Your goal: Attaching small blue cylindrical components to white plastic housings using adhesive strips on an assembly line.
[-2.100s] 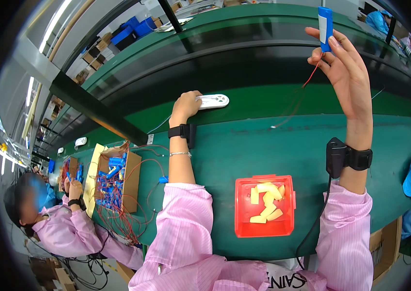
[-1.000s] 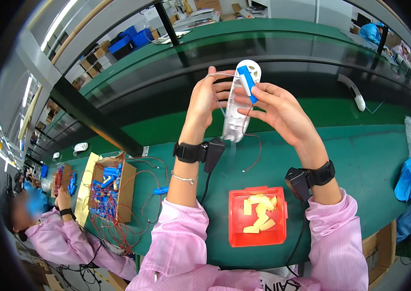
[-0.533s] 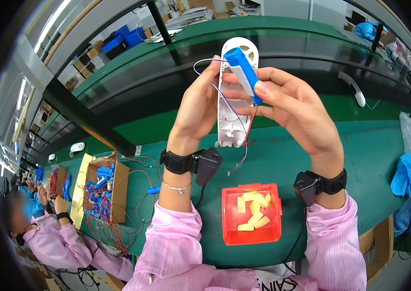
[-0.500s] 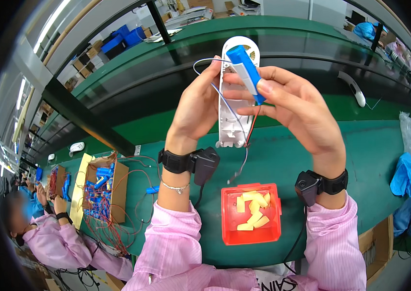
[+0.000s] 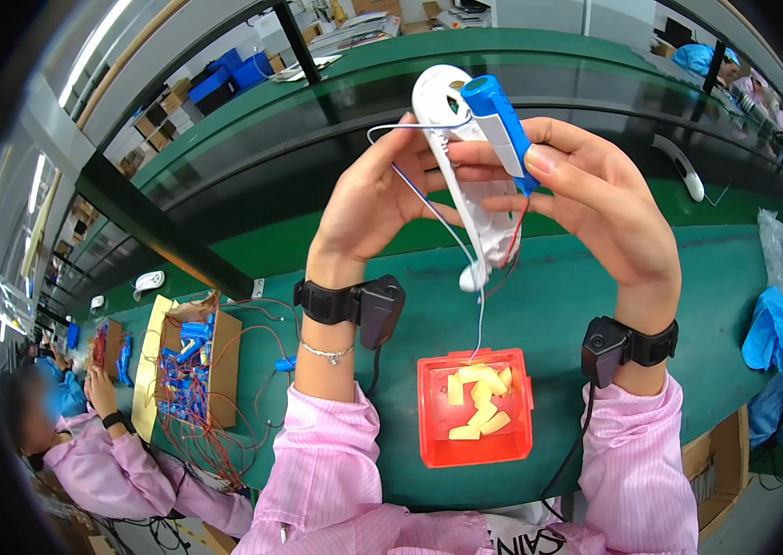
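My right hand (image 5: 595, 190) pinches a blue cylindrical battery (image 5: 501, 129) with a white label between thumb and forefinger, above the workbench. Thin wires (image 5: 433, 211) trail from it, one looping past my left thumb and hanging down to the red bin. Behind the battery is a long white plastic housing (image 5: 452, 171), tilted, its round end up and its ribbed inside partly in sight. My left hand (image 5: 359, 208) grips the housing's left side, with some fingertips hidden behind it. The other fingers of my right hand reach across to the housing.
A red bin (image 5: 428, 449) with several pale yellow pieces (image 5: 481, 393) stands near me. On the left, a cardboard box (image 5: 227, 370) holds blue batteries with tangled red wires. Another white housing (image 5: 683, 171) lies at the far right. Co-workers sit on both sides; a green post (image 5: 165, 227) rises at left.
The housing has turned from facing me to a slant, its lower end swinging right. My right hand and the battery have shifted slightly right; the hanging wire now reaches the bin.
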Demonstrator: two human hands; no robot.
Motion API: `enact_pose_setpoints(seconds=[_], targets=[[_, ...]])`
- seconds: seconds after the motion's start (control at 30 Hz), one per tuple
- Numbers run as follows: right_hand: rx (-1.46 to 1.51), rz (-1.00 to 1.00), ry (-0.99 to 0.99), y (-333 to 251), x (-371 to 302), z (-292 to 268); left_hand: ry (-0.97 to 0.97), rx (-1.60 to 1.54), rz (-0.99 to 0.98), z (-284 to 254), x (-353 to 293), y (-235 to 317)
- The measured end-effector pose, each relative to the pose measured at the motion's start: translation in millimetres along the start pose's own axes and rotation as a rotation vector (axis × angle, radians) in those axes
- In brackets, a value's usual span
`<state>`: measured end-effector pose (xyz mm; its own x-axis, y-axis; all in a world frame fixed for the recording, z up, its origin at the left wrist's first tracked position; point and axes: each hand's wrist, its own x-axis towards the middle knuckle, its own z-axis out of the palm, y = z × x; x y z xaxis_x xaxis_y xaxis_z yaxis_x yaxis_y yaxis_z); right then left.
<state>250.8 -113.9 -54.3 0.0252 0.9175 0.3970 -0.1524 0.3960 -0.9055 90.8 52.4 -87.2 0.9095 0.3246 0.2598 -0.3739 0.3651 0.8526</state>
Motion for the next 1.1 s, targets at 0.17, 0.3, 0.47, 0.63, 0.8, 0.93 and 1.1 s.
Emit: enact_pose_setpoints(seconds=[0.17, 0.3, 0.47, 0.63, 0.8, 0.93, 1.1], targets=[[0.026, 0.022, 0.021, 2, 0, 10, 0.180, 0.109, 0.083, 12, 3, -17], [-0.003, 0.067, 0.034, 13, 5, 24, 0.338, -0.198, 0.172, 26, 7, -32], [-0.131, 0.105, 0.101, 31, 9, 32, 0.411, -0.260, 0.284, 8, 11, -40], [-0.276, -0.038, 0.243, 50, 14, 39, 0.378, -0.297, 0.398, 1, -1, -20], [-0.423, -0.059, 0.317, 54, 15, 46, 0.350, -0.386, 0.396, 5, 3, -25], [-0.490, -0.088, 0.346, 56, 15, 51, 0.342, -0.410, 0.398, 8, 4, -29], [-0.540, -0.201, 0.392, 62, 16, 55, 0.313, -0.456, 0.413, 2, 1, -32]])
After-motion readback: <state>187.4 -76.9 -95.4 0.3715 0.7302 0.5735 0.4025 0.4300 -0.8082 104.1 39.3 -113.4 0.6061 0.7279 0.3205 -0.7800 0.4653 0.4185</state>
